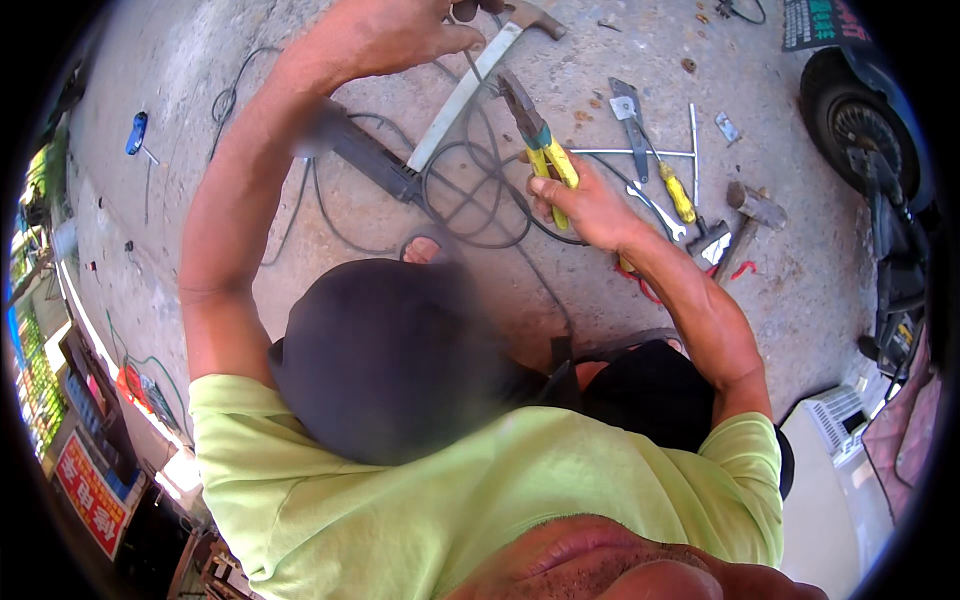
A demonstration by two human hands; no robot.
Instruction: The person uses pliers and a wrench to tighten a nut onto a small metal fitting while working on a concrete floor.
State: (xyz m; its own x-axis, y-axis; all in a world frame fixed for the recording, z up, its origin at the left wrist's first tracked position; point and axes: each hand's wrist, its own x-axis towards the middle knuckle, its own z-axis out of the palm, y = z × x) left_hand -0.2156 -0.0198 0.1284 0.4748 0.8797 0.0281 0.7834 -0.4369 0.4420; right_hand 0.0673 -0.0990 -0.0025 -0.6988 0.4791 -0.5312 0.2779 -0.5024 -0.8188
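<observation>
My right hand (pixel 585 200) is closed around the yellow handles of a pair of pliers (pixel 537 140), whose jaws point up and to the left. Toward the top edge my left hand (pixel 425 35) has its thumb and fingers drawn together. A thin dark strand shows beside its fingertips, near the plier jaws; what the fingers hold is partly cut off by the frame. Beneath this hand a hammer (pixel 465 95) with a long pale handle lies aslant on the floor. A dark corded power tool (pixel 370 155) rests by its handle end, partly behind my left forearm.
Looped dark cable (pixel 490 240) spreads over the concrete floor (pixel 400 95). To the right lie a flat metal blade (pixel 632 125), a yellow screwdriver (pixel 677 193), a wrench (pixel 658 213), a T-shaped bar (pixel 693 150) and a mallet (pixel 757 204). A vehicle wheel (pixel 855 120) stands beyond them.
</observation>
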